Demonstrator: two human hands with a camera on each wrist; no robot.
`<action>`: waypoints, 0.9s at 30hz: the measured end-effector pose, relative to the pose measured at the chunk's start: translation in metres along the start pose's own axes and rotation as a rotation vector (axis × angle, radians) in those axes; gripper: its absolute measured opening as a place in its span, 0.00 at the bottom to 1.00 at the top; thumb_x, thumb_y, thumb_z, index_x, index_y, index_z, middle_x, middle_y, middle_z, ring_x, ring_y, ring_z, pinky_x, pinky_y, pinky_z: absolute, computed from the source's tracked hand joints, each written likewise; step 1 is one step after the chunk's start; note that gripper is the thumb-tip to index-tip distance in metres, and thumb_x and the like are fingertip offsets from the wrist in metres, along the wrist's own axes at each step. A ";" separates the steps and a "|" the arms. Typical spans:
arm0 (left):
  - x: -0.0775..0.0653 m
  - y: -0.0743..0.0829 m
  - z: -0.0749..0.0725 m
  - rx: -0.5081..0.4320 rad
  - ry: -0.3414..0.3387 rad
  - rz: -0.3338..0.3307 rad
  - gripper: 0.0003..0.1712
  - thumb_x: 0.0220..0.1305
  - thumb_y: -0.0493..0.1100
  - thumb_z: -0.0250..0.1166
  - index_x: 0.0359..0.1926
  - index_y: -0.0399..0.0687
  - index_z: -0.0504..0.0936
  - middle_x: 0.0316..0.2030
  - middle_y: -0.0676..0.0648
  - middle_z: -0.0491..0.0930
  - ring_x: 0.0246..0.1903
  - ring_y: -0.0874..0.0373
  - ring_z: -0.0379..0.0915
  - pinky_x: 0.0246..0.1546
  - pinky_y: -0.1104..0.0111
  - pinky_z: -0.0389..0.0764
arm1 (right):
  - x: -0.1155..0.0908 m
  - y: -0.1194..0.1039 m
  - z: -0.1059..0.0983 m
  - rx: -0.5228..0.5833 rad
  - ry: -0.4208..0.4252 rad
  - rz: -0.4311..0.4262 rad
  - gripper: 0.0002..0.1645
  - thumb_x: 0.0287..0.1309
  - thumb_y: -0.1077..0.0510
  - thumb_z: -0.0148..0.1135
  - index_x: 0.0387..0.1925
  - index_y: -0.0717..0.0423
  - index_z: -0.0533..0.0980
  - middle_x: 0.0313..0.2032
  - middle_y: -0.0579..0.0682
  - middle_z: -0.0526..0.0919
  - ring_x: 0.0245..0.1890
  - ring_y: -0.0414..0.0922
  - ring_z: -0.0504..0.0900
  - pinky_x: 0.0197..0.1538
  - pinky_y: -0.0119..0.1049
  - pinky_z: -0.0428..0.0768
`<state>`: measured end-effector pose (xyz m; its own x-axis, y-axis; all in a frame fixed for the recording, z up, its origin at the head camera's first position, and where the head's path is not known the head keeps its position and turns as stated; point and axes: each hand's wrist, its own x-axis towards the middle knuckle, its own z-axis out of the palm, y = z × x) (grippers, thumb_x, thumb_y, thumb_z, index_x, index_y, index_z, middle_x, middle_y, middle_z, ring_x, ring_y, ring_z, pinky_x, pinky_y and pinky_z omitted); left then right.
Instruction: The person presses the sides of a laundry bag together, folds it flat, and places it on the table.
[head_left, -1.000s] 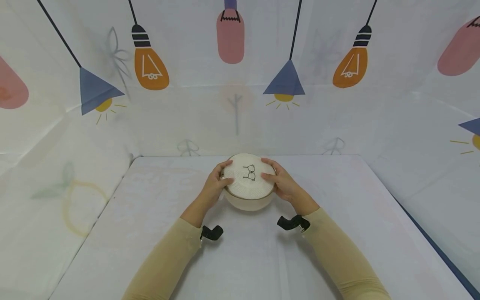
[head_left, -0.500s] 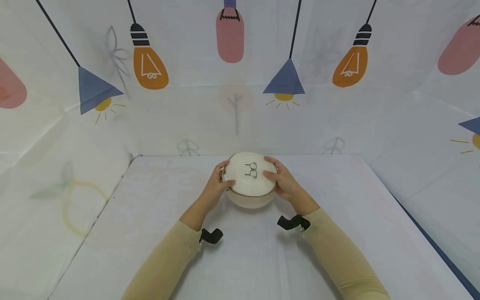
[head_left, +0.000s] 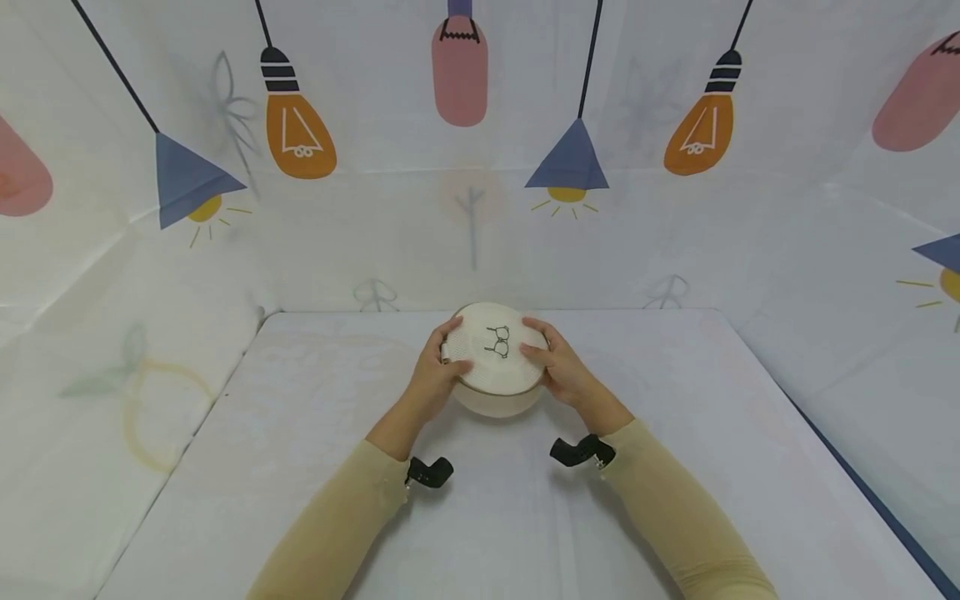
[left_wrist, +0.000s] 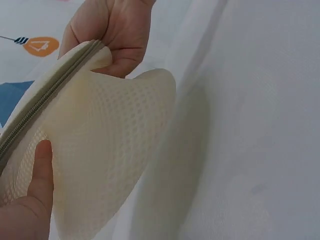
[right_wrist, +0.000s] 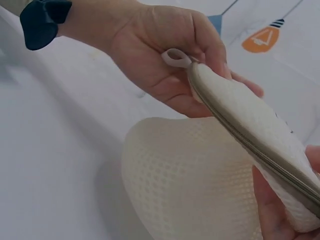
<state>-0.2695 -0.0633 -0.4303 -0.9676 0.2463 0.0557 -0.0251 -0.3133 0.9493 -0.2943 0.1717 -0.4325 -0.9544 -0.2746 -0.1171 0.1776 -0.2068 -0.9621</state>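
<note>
Shifts the bag (head_left: 497, 371) slightly left; grips its left edge with left hand (head_left: 434, 373), right edge with right hand (head_left: 567, 370), over the surface (head_left: 495, 525).

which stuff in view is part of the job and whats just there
Part of the job:
white mesh bag, held from both sides
its zip, along the round edge
left grip, on the bag
right grip, on the bag

Just there:
white-covered table
patterned sheet behind it
black wrist pieces, worn, not handled
</note>
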 end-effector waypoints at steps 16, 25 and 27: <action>0.006 0.001 -0.011 -0.089 0.017 0.002 0.45 0.56 0.14 0.56 0.73 0.40 0.60 0.74 0.44 0.56 0.65 0.49 0.63 0.55 0.70 0.79 | -0.003 -0.007 -0.009 -0.195 -0.094 0.036 0.35 0.71 0.60 0.57 0.75 0.47 0.56 0.73 0.60 0.59 0.44 0.45 0.79 0.41 0.38 0.82; 0.006 0.001 -0.013 -0.089 0.000 -0.005 0.44 0.56 0.15 0.57 0.73 0.40 0.61 0.71 0.42 0.59 0.62 0.51 0.67 0.53 0.70 0.80 | 0.000 -0.009 -0.009 -0.297 -0.067 0.042 0.33 0.72 0.56 0.57 0.72 0.46 0.56 0.73 0.58 0.58 0.51 0.49 0.75 0.44 0.39 0.79; 0.006 0.001 -0.013 -0.082 -0.004 -0.003 0.44 0.56 0.15 0.57 0.73 0.40 0.61 0.71 0.42 0.59 0.62 0.51 0.67 0.54 0.69 0.79 | 0.001 -0.010 -0.009 -0.315 -0.066 0.049 0.33 0.71 0.56 0.58 0.71 0.47 0.56 0.71 0.60 0.59 0.49 0.49 0.76 0.44 0.38 0.79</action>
<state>-0.2787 -0.0740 -0.4331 -0.9665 0.2508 0.0544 -0.0484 -0.3863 0.9211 -0.2990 0.1819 -0.4255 -0.9271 -0.3393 -0.1592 0.1303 0.1067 -0.9857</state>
